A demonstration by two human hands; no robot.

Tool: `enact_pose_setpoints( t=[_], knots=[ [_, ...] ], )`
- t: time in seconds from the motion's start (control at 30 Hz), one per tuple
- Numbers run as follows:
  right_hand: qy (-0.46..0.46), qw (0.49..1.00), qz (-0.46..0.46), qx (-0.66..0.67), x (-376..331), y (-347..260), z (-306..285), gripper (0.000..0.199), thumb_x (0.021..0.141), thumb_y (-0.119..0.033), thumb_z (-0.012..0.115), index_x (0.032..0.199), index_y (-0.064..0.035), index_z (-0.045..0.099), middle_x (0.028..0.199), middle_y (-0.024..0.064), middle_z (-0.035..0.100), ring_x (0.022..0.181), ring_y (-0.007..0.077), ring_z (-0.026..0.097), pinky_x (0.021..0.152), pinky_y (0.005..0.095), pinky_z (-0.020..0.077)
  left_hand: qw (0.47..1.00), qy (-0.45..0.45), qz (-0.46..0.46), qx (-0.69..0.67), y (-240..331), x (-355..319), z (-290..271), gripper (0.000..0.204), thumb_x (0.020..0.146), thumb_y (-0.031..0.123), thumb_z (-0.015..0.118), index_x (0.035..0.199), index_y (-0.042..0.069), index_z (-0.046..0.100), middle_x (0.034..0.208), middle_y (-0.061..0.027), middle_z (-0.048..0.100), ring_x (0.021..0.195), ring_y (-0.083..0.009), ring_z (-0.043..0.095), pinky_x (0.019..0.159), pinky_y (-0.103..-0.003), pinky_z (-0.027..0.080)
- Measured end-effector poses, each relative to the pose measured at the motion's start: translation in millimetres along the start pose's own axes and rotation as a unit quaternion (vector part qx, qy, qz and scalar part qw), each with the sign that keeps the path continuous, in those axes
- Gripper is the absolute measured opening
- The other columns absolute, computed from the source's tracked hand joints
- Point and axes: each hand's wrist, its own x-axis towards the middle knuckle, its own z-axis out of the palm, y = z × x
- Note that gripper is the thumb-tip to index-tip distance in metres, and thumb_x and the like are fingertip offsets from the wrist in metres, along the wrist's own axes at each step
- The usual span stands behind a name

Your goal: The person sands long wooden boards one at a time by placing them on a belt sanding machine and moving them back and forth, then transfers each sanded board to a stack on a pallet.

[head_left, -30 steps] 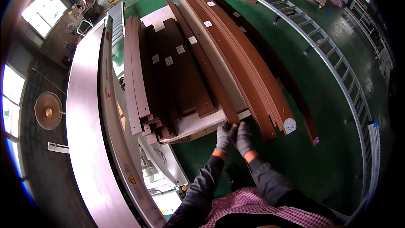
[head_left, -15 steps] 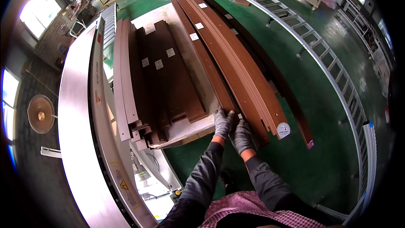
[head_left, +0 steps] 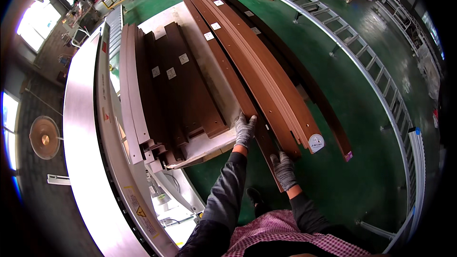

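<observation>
I've got the L hand (head_left: 245, 131) closed on the L edge of a long brown board (head_left: 234, 82), thumb toward its face. R hand (head_left: 284, 170) is lower, nr the board's close end, gripping its R edge; both are gloved, fingers partly hidden, so can't tell how far they wrap under. The board runs lengthwise along the R side of a pale pallet (head_left: 223, 99), its nr end sticking out past the pallet edge, over the green floor (head_left: 352, 195). It has a white label toward the far end. Just R of it, w/ a narrow dark gap btwn, I see reddish-brown boards (head_left: 266, 83); to the L, past a bare strip, dark brown boards (head_left: 183, 90) w/ white labels, then pinkish boards (head_left: 127, 85). Far L: a machine w/ a long pale top (head_left: 78, 114).
</observation>
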Motion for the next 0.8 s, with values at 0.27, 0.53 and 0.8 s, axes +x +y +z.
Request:
enact_pose_setpoints(
  t=[0.27,0.53,0.8],
  knots=[
    [0.059,0.970,-0.183,-0.149,-66.6,-3.8,-22.8,0.062,0.087,-0.027,0.067,0.138,-0.0036,0.042,0.138,0.0246,0.045,0.124,0.0406,0.047,0.102,0.0470,0.0409,0.999,0.019,-0.007,0.031,20.9,1.0,6.0,0.059,0.084,0.027,0.069,0.133,0.000,0.051,0.124,-0.0257,0.050,0.111,-0.0405,0.054,0.097,-0.042,0.045],
    [0.108,0.969,-0.181,-0.130,-92.1,23.5,-50.7,0.065,0.078,-0.019,0.074,0.134,-0.0043,0.045,0.132,0.0222,0.049,0.119,0.0412,0.050,0.099,0.0493,0.0440,1.000,0.016,-0.014,0.022,17.8,4.6,9.5,0.056,0.084,0.025,0.069,0.130,-0.001,0.051,0.125,-0.0258,0.049,0.111,-0.0403,0.054,0.097,-0.042,0.045],
    [0.059,0.995,0.010,0.078,-82.7,69.3,-23.6,0.054,0.095,-0.034,0.058,0.134,0.0016,0.047,0.130,0.0243,0.054,0.118,0.0356,0.053,0.102,0.0402,0.0414,0.984,-0.128,-0.022,-0.123,-18.2,1.3,17.2,0.060,0.091,0.016,0.061,0.144,0.000,0.036,0.134,-0.0210,0.053,0.124,-0.0318,0.050,0.104,-0.035,0.039]
  ],
)
